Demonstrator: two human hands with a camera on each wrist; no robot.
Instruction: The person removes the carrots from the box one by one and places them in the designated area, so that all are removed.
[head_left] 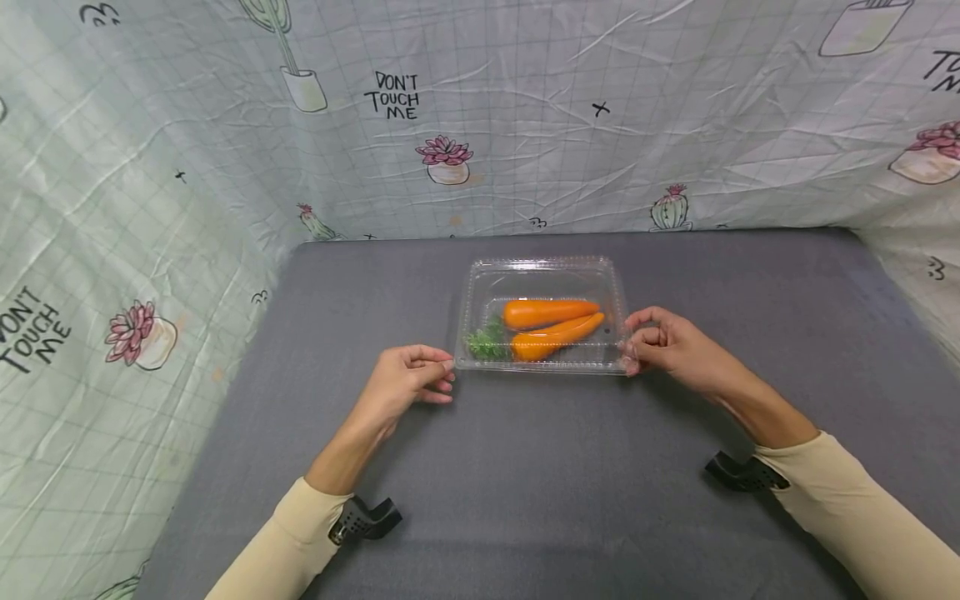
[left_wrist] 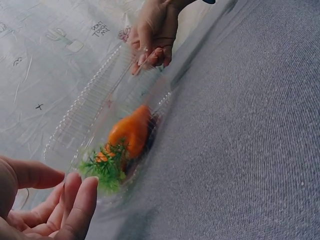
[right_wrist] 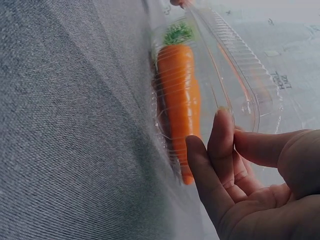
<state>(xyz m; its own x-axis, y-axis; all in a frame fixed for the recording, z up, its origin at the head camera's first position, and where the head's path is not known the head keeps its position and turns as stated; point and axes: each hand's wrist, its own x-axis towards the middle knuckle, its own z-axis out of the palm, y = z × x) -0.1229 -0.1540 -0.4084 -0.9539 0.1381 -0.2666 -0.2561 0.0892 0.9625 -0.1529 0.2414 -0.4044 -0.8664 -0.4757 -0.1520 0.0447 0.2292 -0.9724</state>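
A clear plastic clamshell container [head_left: 540, 367] sits on the grey table, its ribbed lid over the base. Inside lie two orange carrots [head_left: 551, 313] with green feathery tops [head_left: 489, 340] at the left end. My left hand [head_left: 408, 379] pinches the front left corner of the rim between thumb and fingertips. At the front right corner, my right hand [head_left: 663, 346] pinches the rim the same way. Both wrist views show the thin clear edge between thumb and fingers, and the carrot [right_wrist: 180, 100] through the ribbed wall.
The grey cloth-covered table [head_left: 540, 483] spreads around the container. A light patterned curtain [head_left: 525, 100] with plant drawings hangs behind it and along the left side. Black wrist straps [head_left: 367, 518] sit on both sleeves.
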